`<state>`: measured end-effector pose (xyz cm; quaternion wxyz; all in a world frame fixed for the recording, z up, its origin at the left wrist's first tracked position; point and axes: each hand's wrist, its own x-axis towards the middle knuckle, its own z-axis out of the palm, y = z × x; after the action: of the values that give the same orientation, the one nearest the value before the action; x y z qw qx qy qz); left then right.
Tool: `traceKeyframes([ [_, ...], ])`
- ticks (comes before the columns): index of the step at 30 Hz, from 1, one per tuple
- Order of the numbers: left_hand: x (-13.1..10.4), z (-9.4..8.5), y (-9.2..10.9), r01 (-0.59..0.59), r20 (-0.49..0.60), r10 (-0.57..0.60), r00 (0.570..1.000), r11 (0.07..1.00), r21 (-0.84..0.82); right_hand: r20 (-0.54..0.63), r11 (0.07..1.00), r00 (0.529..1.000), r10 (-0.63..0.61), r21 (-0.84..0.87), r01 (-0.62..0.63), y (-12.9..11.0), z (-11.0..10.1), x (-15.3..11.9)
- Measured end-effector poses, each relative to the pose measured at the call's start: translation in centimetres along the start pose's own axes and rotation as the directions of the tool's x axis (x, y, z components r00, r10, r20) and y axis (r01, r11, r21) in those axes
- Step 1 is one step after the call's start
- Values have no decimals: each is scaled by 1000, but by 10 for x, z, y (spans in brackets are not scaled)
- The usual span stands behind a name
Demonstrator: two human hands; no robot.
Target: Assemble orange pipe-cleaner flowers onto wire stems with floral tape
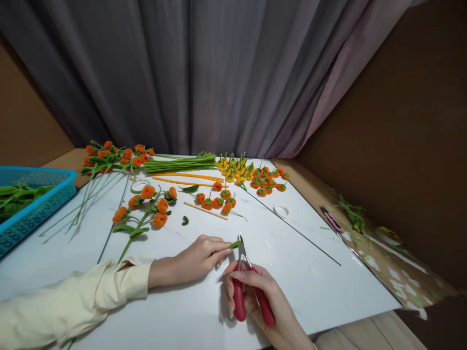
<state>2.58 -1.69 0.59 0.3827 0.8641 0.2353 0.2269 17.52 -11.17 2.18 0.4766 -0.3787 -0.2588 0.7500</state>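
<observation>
Near edge, centre: left hand (200, 258) pinches green pipe-cleaner piece (235, 244) | right hand (255, 291) curls round red-handled nippers (241, 291), blades parted at its tip | bare tabletop (302, 287) rightward | blue basket (36, 209) far left | orange pumpkin sprig (146, 214) beyond left forearm

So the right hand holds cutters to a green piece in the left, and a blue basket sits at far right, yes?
Not far right: the head view shows the blue basket at far left. The right hand does hold cutters to the green piece in the left hand.
</observation>
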Motion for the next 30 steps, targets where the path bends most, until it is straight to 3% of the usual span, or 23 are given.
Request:
traceKeyframes([
  [16, -3, 1, -5, -111, -41, 116, 992, 988, 110, -77, 996, 997, -23, -84, 16, 6, 6, -2],
  [30, -5, -1, -2, -176, -79, 189, 979, 973, 147, -9, 991, 998, -66, -121, 64, 9, -2, -3],
])
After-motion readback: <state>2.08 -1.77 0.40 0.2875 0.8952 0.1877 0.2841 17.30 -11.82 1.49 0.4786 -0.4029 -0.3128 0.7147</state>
